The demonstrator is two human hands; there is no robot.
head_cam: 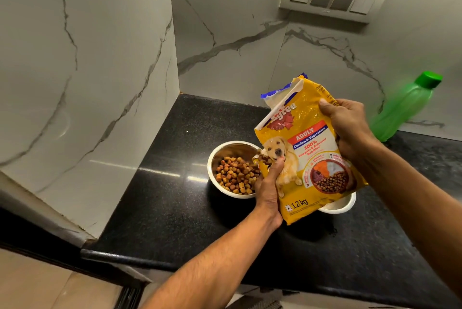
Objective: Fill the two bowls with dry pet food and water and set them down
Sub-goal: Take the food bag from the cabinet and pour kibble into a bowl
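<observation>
Item: yellow pet food bag (307,148) — held tilted above the black counter (175,183), its torn lower corner over the steel bowl (233,170). I read the label as 1.2 kg, so I judge it moderately heavy for its size, with weight that will slide toward the spout as the kibble (235,176) runs. The film looks glossy and soft; I expect it to crumple and slip under a loose hold.

Holds: my left hand (268,188) is closed on the bag's lower edge beside the opening, thumb on the front face; my right hand (350,128) is clamped around the upper side, fingers wrapped behind. Best purchase, I judge, is where the film is gathered — not the flat printed face.

Steel bowl: on the counter, partly filled, rigid, likely to skate if nudged.

Second bowl (342,205): white rim only, mostly hidden under the bag; contents not visible.

Green bottle (402,108): capped, standing well apart against the wall.
</observation>
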